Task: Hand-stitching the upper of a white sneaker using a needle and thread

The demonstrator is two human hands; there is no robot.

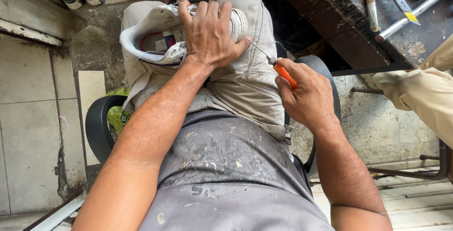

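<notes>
The white sneaker (163, 42) lies on the person's lap, on the beige trousers (245, 80), with its long axis running about left to right in the view: the open heel is toward the left and the toe end is under the left hand (210, 35). This hand is pressed flat over the shoe, fingers spread and curled on its upper side, so it holds the shoe down.

The orange-handled awl (283, 73) is to the right of the shoe and a little lower. Its thin metal needle points up and left, toward the sole edge near the left thumb. The right hand (306, 96) is closed around the handle. Of the 2 hands, the left one is on the shoe; the right one is near but apart.
</notes>
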